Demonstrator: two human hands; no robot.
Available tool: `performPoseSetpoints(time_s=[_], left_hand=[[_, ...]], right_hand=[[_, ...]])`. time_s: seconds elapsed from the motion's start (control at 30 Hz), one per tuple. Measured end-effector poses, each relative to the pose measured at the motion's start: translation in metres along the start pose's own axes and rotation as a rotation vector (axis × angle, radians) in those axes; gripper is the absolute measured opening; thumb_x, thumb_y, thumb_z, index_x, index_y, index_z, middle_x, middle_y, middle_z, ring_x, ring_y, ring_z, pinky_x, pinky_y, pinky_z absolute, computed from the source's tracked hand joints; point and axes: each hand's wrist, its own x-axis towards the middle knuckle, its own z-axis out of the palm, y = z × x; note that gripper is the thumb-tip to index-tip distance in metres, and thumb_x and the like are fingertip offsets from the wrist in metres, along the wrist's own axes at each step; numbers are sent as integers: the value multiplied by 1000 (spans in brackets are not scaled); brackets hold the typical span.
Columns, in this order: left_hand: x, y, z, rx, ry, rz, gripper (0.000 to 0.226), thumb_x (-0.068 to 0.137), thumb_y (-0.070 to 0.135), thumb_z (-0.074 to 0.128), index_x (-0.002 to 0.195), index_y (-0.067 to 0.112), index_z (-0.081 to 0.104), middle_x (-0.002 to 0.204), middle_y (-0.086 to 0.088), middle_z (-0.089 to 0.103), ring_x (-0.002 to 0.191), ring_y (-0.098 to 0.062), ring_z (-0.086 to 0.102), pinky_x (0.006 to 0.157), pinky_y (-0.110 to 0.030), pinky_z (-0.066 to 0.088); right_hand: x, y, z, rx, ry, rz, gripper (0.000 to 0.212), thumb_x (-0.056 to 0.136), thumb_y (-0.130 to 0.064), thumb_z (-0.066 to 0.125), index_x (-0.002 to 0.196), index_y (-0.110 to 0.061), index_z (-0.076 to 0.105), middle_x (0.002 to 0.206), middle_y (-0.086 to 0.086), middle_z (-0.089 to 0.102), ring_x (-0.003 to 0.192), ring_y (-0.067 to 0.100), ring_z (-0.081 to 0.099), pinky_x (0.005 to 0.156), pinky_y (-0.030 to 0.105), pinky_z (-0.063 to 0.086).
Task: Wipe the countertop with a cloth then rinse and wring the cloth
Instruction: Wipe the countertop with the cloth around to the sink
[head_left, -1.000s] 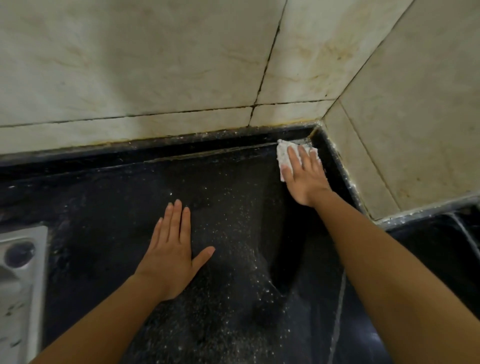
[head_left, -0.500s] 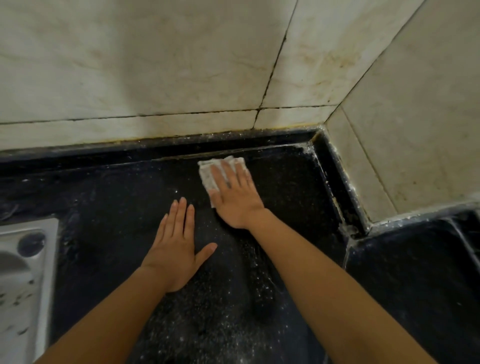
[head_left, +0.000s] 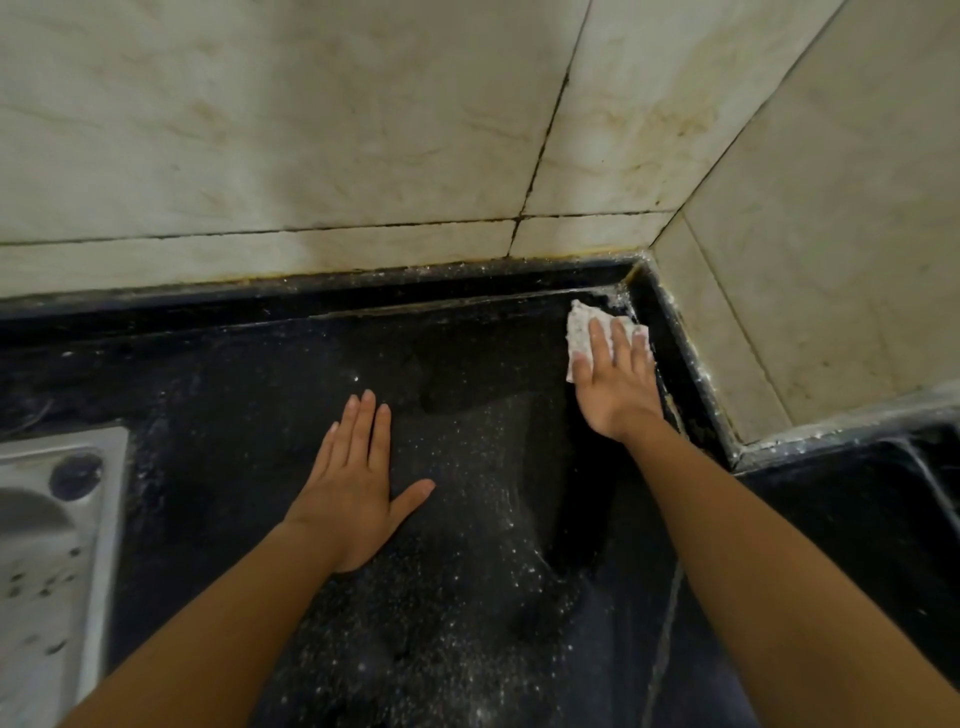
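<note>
A small white cloth (head_left: 577, 332) lies flat on the black speckled countertop (head_left: 467, 467), in the far right corner where the two tiled walls meet. My right hand (head_left: 615, 384) presses down on the cloth with straight fingers and covers most of it. My left hand (head_left: 358, 483) rests flat on the countertop nearer to me, fingers straight and thumb spread, holding nothing. White specks dust the counter between my arms.
A steel sink (head_left: 47, 545) with a tap hole sits at the left edge. Cream tiled walls (head_left: 311, 130) close off the back and right. A raised black lip (head_left: 691, 374) runs along the right wall. A lower black surface (head_left: 857, 519) lies at right.
My right hand slid the cloth left toward the counter's middle, then back right into the corner. My left hand stayed flat in place.
</note>
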Motion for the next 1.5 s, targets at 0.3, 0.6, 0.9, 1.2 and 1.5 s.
performPoseSetpoints(time_s=[0.3,0.6,0.9,1.2,1.5], left_hand=[[-2,3,-1,-13,15,-10,89,88,69,15,134,12,-34,147,-9,-39,135,-20,-35,112,-34,-17],[-31,-26,-6,-149,161,80,73,97,55,21,150,15,-9,158,1,-15,142,-11,-20,115,-29,-13],[-86,-131,20,-220,385,-501,78,95,51,25,150,4,-3,158,-14,-8,146,-25,-10,119,-41,-3],[-84,-141,23,-224,275,-487,78,96,54,17,148,8,-18,156,-8,-23,142,-19,-24,115,-35,-14],[-86,-139,22,-213,259,-496,78,94,57,11,147,9,-21,155,-6,-26,141,-18,-27,116,-35,-13]], right_hand=[[-82,-56,37,-61,-51,-266,59,102,-45,13,151,-29,-15,159,3,-21,143,27,-28,115,41,-18],[-116,-20,45,-280,-77,-676,55,97,-53,5,147,-39,-13,158,-9,-16,145,20,-24,116,34,-14],[-69,-54,36,-37,-15,-128,58,101,-46,12,152,-32,-11,160,1,-18,144,25,-25,116,40,-15],[-93,-165,59,-107,-82,-407,62,102,-45,14,150,-28,-20,157,6,-27,141,31,-31,115,43,-18],[-128,-236,89,-222,-125,-807,57,101,-45,11,152,-29,-9,159,2,-20,143,26,-27,115,37,-20]])
